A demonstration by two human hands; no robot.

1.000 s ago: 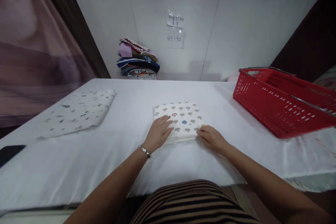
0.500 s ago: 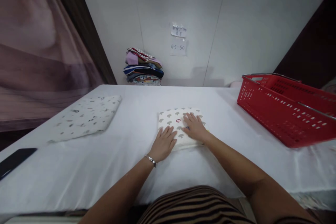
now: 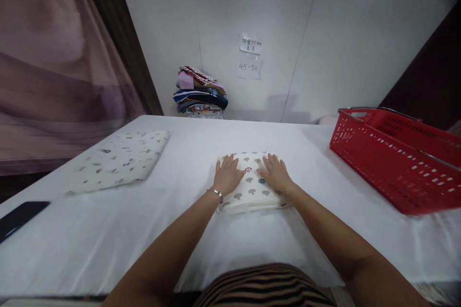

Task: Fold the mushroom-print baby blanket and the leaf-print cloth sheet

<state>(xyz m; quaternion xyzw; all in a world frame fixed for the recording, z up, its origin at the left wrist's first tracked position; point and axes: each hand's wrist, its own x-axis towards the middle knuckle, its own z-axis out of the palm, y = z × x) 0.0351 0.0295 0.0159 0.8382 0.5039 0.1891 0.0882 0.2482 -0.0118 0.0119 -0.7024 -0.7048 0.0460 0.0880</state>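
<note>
Pressing flat, both hands open: left hand (image 3: 228,176) and right hand (image 3: 275,174) spread palm-down, gripping nothing, on the folded mushroom-print cloth (image 3: 252,187) at mid-desk (image 3: 187,230); smoothing evenly outward, keeping edges aligned.

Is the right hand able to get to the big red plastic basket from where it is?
Probably yes. The right hand lies flat on the folded mushroom-print cloth, and only bare white table cover lies between it and the red plastic basket, though it looks a fair stretch sideways.
</note>
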